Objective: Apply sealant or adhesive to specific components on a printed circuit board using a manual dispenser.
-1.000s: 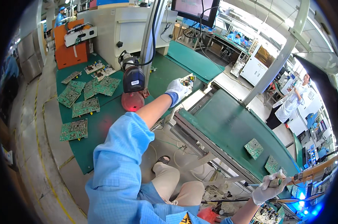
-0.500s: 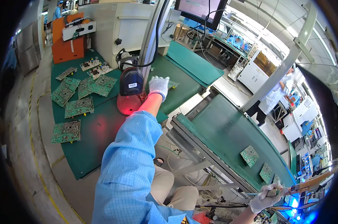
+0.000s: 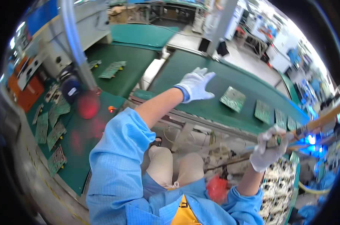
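Note:
My left hand point(image 3: 195, 85), in a white glove, reaches over the green conveyor belt point(image 3: 177, 71) with its fingers spread and nothing in them. Nearest to it on the belt lies a green circuit board point(image 3: 232, 99); another circuit board point(image 3: 262, 111) and several more follow toward the right. My right hand point(image 3: 268, 148), gloved too, is closed at the right end of the belt, beside a brownish bar point(image 3: 320, 119). Something small and greenish-brown shows at its fingers, but I cannot make out what it is.
At the left a dark scanner point(image 3: 69, 88) throws red light on a green table point(image 3: 91, 131) holding several boards point(image 3: 56, 160). Behind it, a circuit board point(image 3: 113, 69) lies on another green surface. A metal post point(image 3: 77, 45) stands there. White-and-dark parts point(image 3: 279, 183) fill a tray at lower right.
The view has turned right. My left hand has left the scanner area, where its fingers were curled, and is now spread over the belt. My right hand stays closed near the brownish bar.

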`<action>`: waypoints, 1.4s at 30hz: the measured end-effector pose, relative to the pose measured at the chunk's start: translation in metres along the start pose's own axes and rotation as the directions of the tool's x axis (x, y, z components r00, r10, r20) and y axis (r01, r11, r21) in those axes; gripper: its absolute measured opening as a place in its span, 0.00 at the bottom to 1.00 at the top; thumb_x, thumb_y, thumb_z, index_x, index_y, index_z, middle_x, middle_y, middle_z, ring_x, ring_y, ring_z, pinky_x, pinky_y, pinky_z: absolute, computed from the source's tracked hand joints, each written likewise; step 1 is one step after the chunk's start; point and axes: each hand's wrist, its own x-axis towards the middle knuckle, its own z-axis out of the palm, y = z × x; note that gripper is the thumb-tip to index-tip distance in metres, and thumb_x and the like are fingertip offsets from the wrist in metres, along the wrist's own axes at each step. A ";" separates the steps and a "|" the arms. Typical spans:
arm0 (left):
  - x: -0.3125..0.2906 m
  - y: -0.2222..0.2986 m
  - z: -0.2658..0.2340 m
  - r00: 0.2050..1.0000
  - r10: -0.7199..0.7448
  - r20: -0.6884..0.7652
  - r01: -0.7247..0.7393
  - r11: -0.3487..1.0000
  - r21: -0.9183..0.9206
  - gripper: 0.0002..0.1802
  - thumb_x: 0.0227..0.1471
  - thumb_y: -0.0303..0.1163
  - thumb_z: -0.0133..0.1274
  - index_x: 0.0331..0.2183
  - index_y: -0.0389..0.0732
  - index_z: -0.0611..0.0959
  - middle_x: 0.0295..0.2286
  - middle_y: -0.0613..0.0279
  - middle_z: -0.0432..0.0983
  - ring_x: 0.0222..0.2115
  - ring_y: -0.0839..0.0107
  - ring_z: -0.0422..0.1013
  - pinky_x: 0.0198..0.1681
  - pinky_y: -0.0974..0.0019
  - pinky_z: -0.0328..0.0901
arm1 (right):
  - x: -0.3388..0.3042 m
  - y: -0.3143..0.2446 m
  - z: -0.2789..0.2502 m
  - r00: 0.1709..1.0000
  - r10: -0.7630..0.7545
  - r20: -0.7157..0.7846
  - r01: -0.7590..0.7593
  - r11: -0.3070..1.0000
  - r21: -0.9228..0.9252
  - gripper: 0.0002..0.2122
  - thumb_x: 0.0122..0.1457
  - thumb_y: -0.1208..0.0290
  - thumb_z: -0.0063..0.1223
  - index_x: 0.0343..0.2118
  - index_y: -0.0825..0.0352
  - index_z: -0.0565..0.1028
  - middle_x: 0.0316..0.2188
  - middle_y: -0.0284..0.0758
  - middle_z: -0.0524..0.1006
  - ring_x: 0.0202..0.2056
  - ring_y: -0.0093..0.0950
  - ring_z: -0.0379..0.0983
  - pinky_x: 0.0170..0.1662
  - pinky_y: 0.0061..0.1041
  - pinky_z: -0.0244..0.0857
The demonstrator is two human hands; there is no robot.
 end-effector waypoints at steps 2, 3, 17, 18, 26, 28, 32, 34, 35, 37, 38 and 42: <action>0.017 0.050 0.031 0.992 0.110 0.062 -0.111 0.994 0.020 0.50 0.41 0.61 0.54 0.60 0.45 0.59 0.59 0.44 0.51 0.60 0.48 0.49 0.61 0.56 0.51 | -0.005 0.000 0.003 0.990 -0.130 -0.052 0.096 0.902 -0.420 0.16 0.66 0.59 0.36 0.36 0.69 0.70 0.25 0.33 0.69 0.20 0.20 0.63 0.15 0.15 0.51; 0.023 0.068 0.044 0.988 0.139 0.069 -0.142 0.989 0.047 0.51 0.41 0.63 0.53 0.60 0.46 0.58 0.59 0.45 0.50 0.60 0.47 0.48 0.61 0.56 0.50 | -0.001 0.015 0.009 0.879 -0.471 0.072 0.312 0.457 -0.833 0.19 0.67 0.56 0.32 0.34 0.70 0.69 0.20 0.31 0.65 0.17 0.18 0.58 0.16 0.14 0.49; 0.011 0.069 0.043 0.997 -0.054 0.056 0.068 0.263 -0.962 0.23 0.58 0.45 0.46 0.47 0.35 0.73 0.38 0.60 0.76 0.36 0.71 0.75 0.41 0.65 0.69 | -0.029 -0.027 0.018 0.978 -0.078 -0.196 -0.003 0.923 -0.385 0.22 0.67 0.53 0.30 0.35 0.69 0.69 0.17 0.32 0.67 0.13 0.16 0.58 0.13 0.12 0.50; -0.006 0.059 0.037 0.981 -0.074 0.179 0.173 -0.090 -0.981 0.21 0.58 0.44 0.47 0.45 0.37 0.74 0.37 0.60 0.77 0.35 0.71 0.75 0.40 0.67 0.70 | -0.028 -0.023 0.014 0.976 -0.123 -0.178 0.044 0.919 -0.392 0.22 0.67 0.53 0.29 0.35 0.70 0.69 0.17 0.32 0.67 0.13 0.16 0.57 0.13 0.12 0.49; -0.244 -0.014 -0.052 0.935 -0.247 0.253 0.125 -0.438 -0.890 0.29 0.46 0.21 0.57 0.52 0.33 0.69 0.45 0.52 0.73 0.46 0.64 0.71 0.51 0.62 0.66 | -0.022 -0.013 0.044 0.998 0.047 -0.046 -0.050 0.997 -0.065 0.19 0.64 0.54 0.39 0.34 0.68 0.72 0.23 0.35 0.72 0.10 0.19 0.55 0.13 0.11 0.48; -0.292 -0.028 -0.073 0.882 -0.380 0.279 0.099 -0.429 -0.898 0.32 0.45 0.20 0.56 0.54 0.34 0.67 0.48 0.51 0.71 0.48 0.61 0.70 0.53 0.59 0.64 | -0.020 -0.004 0.046 0.997 0.022 -0.076 -0.028 0.997 -0.077 0.19 0.64 0.54 0.39 0.35 0.69 0.73 0.24 0.36 0.73 0.11 0.18 0.55 0.13 0.11 0.47; -0.361 -0.065 -0.094 0.803 -0.548 0.235 0.038 -0.347 -0.937 0.32 0.46 0.19 0.55 0.55 0.35 0.66 0.49 0.51 0.69 0.49 0.60 0.69 0.53 0.58 0.65 | -0.013 0.008 0.042 0.994 0.045 0.095 -0.055 0.992 0.111 0.17 0.65 0.57 0.39 0.40 0.70 0.70 0.29 0.37 0.75 0.22 0.20 0.66 0.13 0.12 0.48; -0.381 -0.075 -0.102 0.770 -0.597 0.226 -0.010 -0.365 -0.931 0.28 0.47 0.20 0.54 0.52 0.32 0.68 0.48 0.49 0.70 0.48 0.60 0.70 0.53 0.60 0.65 | -0.014 0.007 0.039 0.993 0.078 0.084 -0.091 0.983 0.161 0.18 0.64 0.58 0.40 0.41 0.72 0.69 0.30 0.35 0.75 0.21 0.25 0.67 0.13 0.14 0.51; -0.390 -0.080 -0.105 0.744 -0.620 0.250 -0.003 -0.377 -0.926 0.27 0.48 0.20 0.54 0.51 0.30 0.69 0.47 0.47 0.70 0.48 0.60 0.70 0.53 0.60 0.65 | -0.013 0.007 0.042 0.994 0.098 0.056 -0.108 0.974 0.197 0.19 0.64 0.58 0.41 0.41 0.73 0.69 0.31 0.32 0.74 0.20 0.29 0.68 0.14 0.15 0.54; -0.400 -0.081 -0.111 0.726 -0.646 0.235 -0.015 -0.357 -0.934 0.25 0.49 0.21 0.53 0.50 0.28 0.69 0.47 0.46 0.71 0.47 0.60 0.71 0.53 0.60 0.65 | -0.009 0.012 0.039 0.995 0.050 0.083 -0.065 0.981 0.183 0.22 0.65 0.57 0.36 0.41 0.76 0.71 0.30 0.41 0.76 0.21 0.22 0.67 0.15 0.13 0.51; -0.402 -0.080 -0.116 0.731 -0.646 0.219 -0.031 -0.352 -0.935 0.25 0.49 0.21 0.53 0.50 0.27 0.69 0.47 0.45 0.71 0.46 0.60 0.71 0.53 0.60 0.65 | -0.007 0.012 0.035 0.991 0.067 0.117 -0.089 0.977 0.192 0.24 0.65 0.55 0.35 0.41 0.77 0.72 0.30 0.42 0.76 0.18 0.21 0.64 0.16 0.13 0.51; -0.410 -0.102 -0.111 0.727 -0.655 0.206 -0.061 -0.360 -0.931 0.26 0.49 0.22 0.53 0.52 0.28 0.68 0.48 0.47 0.70 0.47 0.60 0.71 0.53 0.60 0.65 | -0.004 0.006 0.034 0.949 0.108 0.295 -0.161 0.974 0.162 0.27 0.66 0.53 0.33 0.41 0.79 0.74 0.28 0.46 0.77 0.09 0.20 0.51 0.17 0.14 0.52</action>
